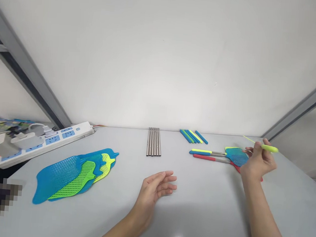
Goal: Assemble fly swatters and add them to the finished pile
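My right hand [259,162] is raised over the right side of the table, closed around a yellow-green fly swatter [270,148]. Its handle sticks out to the right of my fingers, and a thin yellow strip, seen edge-on, shows to their left. Just below and left of that hand lie assembled fly swatters with blue [236,156] and red heads, metal rods and yellow, blue and red handles [204,157]; my hand and wrist partly cover the heads. My left hand [151,191] hovers above the table's front middle, fingers apart and slightly curled, holding nothing.
Loose swatter heads in blue [56,174], green [79,180] and yellow overlap at left. Several metal rods [153,142] lie side by side near the wall. Loose blue, green and yellow handles [193,136] lie right of them. A white power strip [76,129] with plugs stands at far left.
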### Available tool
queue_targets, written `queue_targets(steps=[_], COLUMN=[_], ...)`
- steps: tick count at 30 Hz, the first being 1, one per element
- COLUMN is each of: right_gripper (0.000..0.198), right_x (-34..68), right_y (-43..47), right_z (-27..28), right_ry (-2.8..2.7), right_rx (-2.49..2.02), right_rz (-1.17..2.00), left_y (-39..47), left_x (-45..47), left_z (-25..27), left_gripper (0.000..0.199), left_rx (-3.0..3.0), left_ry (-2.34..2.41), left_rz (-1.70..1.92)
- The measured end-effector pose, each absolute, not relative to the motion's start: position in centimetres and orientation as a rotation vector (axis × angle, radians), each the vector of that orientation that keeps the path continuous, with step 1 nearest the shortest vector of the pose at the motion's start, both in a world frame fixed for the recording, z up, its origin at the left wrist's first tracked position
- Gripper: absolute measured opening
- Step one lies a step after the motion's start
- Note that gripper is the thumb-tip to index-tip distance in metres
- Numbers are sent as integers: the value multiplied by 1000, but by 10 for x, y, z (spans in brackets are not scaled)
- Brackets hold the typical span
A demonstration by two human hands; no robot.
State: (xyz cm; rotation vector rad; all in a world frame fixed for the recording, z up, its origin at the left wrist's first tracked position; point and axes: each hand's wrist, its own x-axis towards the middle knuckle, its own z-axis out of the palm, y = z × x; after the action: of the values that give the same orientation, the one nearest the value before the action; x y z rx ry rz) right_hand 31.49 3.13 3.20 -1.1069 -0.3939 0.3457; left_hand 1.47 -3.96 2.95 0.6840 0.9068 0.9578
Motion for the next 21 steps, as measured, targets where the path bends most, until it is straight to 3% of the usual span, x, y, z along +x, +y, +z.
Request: queue_targets(steps=[2, 4, 14, 21], right_gripper=[23, 28, 26, 29], right_x=[313, 313, 311, 313], right_y=[35, 39, 48, 49], right_z=[26, 17, -3, -7], right_ry=[-485, -498, -230, -266], right_rx=[-1115, -1138, -1184, -1191], right_rz=[43, 18, 682, 771], left_y=[-39, -38, -38, -36], left_x=[15, 15, 15, 14], left_z=[29, 29, 28, 25], left_gripper=[34, 34, 36, 35], left_rx=[683, 687, 732, 747], left_ry=[913, 919, 912, 918], left_rz=[966, 967, 958, 965])
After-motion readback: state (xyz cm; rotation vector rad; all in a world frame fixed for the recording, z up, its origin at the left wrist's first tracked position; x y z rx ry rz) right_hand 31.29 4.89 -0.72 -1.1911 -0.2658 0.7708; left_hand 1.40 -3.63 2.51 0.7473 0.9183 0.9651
